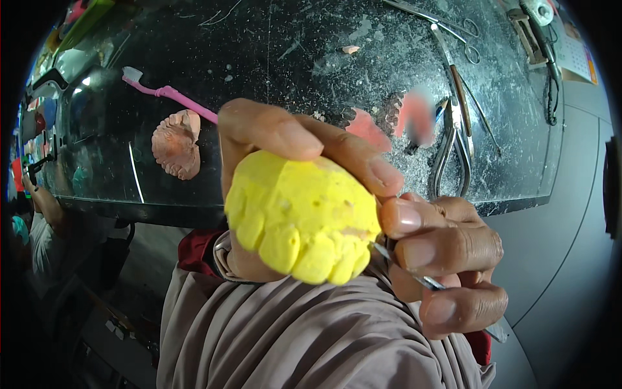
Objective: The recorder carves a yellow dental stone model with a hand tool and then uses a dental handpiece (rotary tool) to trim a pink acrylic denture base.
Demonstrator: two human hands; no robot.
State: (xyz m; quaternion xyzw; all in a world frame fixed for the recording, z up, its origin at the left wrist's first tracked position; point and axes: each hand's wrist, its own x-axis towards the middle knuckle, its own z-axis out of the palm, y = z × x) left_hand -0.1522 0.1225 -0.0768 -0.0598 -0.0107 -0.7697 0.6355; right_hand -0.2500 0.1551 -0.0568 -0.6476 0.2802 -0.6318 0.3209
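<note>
A yellow dental cast [304, 207] is tilted toward me so its row of moulded teeth faces down. My left hand [278, 129] is closed around it from above and behind, with the thumb and a finger over its top. Pinched in the fingers of my right hand [457, 249] is a thin metal dental carver [429, 282]. Its tip meets the cast's right edge, close above the teeth; whether it touches I cannot tell. Fingers of both hands come close together at that edge.
On the dusty black table [259, 58] lie a pink toothbrush [172, 94], a pinkish dental cast [178, 144], pink sheet pieces [368, 129], pliers [453, 152] and scissors [447, 23]. A cord-fitted tool [544, 45] sits far right. Another person's arm [46, 207] shows at left.
</note>
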